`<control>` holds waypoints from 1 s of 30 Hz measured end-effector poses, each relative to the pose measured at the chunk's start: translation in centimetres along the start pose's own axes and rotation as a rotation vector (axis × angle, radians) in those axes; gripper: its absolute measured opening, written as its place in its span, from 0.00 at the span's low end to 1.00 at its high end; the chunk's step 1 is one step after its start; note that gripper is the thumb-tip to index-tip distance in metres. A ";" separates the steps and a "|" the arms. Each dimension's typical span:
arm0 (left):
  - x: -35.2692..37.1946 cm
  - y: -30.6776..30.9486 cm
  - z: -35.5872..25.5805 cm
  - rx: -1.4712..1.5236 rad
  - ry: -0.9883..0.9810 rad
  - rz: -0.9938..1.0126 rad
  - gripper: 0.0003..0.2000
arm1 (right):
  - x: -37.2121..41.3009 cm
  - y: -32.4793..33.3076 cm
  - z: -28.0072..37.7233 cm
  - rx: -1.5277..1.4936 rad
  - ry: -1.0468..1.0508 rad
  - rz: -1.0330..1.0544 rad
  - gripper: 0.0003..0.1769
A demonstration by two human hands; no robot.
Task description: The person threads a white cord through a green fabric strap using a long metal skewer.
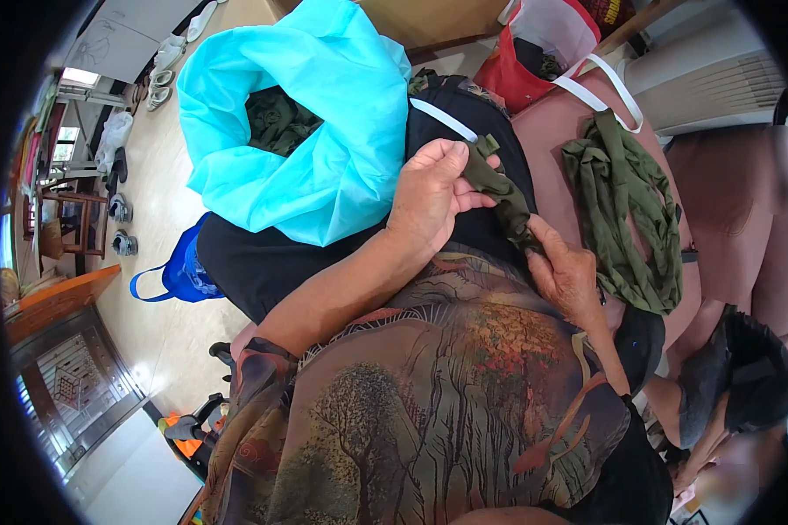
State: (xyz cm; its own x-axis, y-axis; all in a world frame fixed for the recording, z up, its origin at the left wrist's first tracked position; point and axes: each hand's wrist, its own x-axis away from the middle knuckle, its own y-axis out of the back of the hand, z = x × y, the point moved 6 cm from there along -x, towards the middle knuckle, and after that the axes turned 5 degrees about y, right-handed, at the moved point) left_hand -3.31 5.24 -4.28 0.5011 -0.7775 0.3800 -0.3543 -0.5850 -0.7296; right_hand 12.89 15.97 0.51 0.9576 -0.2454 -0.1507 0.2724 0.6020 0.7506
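My left hand (432, 194) pinches one end of a narrow olive-green fabric strip (497, 188) above my lap. Lower down and to the right, my right hand (562, 269) grips the same strip between thumb and fingers. A thin white band (444, 119) lies just beyond my left hand, on dark cloth. To the right, a loose bundle of long olive-green fabric strips (622, 210) is draped on a pink surface. At the upper left stands a turquoise fabric bag (359, 131) with its mouth open, and dark green cloth (278, 121) lies inside it.
A red and white bag (521, 66) with white handles holds dark items at the upper right. A blue bag (186, 267) sits left of my lap. Shoes (123, 241) line the floor at the left. Another person's arm (709, 442) shows at the lower right.
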 end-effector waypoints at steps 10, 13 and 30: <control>0.2 0.1 0.7 0.063 -0.053 0.069 0.02 | 0.6 0.0 -0.6 -0.020 0.041 -0.025 0.26; 0.2 0.1 1.0 0.082 -0.084 0.082 0.03 | 0.8 0.0 -0.7 -0.016 0.042 -0.026 0.27; 0.0 -0.2 2.3 -0.026 -0.100 0.104 0.03 | 0.7 -0.1 -1.0 -0.011 -0.036 0.009 0.27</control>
State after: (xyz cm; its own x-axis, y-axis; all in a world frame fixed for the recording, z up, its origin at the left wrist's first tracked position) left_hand -1.39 5.94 -5.44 0.5360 -0.8083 0.2435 -0.4281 -0.5089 -0.7468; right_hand 13.67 16.47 -0.29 0.9561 -0.2672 -0.1202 0.2647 0.6125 0.7449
